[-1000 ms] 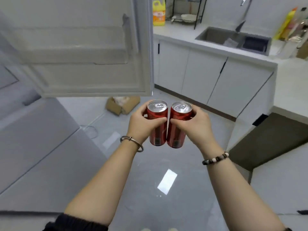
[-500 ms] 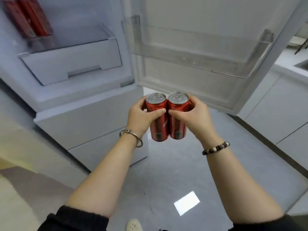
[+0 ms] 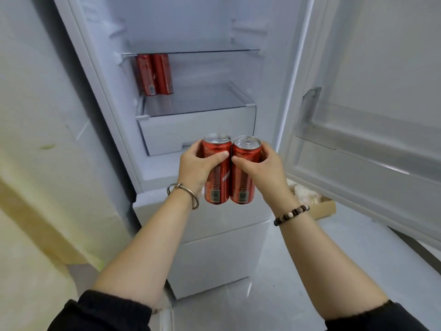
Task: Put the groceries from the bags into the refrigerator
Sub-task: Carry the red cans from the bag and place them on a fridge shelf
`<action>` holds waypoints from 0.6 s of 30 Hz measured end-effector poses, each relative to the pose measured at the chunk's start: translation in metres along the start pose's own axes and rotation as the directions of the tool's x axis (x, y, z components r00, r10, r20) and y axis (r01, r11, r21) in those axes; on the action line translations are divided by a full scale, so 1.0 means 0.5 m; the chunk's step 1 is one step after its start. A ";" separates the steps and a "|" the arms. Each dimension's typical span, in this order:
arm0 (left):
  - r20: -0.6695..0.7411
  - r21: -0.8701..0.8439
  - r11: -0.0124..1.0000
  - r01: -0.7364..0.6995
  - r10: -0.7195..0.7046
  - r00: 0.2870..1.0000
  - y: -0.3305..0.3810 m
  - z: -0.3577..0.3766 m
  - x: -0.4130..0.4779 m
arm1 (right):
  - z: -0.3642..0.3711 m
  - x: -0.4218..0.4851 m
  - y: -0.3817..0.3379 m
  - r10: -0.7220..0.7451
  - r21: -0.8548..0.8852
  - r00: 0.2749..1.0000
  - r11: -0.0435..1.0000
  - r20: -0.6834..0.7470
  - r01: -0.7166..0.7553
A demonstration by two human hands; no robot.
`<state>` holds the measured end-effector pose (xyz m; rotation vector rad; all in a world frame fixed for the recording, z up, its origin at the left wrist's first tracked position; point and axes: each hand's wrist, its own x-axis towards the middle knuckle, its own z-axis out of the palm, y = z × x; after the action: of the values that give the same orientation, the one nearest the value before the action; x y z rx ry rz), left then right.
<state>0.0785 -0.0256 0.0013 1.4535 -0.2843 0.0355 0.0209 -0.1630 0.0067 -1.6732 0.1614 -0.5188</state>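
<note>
Left hand curls round the left can; right hand curls round the right can. Both red cans upright, sides touching, held in front of the open refrigerator. Two stored cans stand inside on the glass shelf, far left.

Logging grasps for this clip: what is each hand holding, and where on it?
The left hand grips the left can around its upper side; the right hand grips the right can likewise.
</note>
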 end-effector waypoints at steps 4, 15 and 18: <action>-0.047 0.005 1.000 -0.027 0.027 0.999 0.021 -0.031 0.075 | 0.057 0.081 -0.020 -0.035 0.022 0.999 0.999 0.034 0.034; -0.136 0.044 0.972 -0.233 0.237 0.962 0.080 -0.026 0.330 | 0.138 0.361 -0.049 -0.178 0.123 0.982 0.978 0.056 0.170; -0.146 0.099 0.946 -0.307 0.319 0.936 0.075 -0.028 0.390 | 0.157 0.423 -0.047 -0.233 0.146 0.972 0.963 0.041 0.225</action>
<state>0.2619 -0.0362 0.0781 1.4580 -0.3842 0.4247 0.2373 -0.1713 0.0743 -1.5748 -0.1111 -0.6400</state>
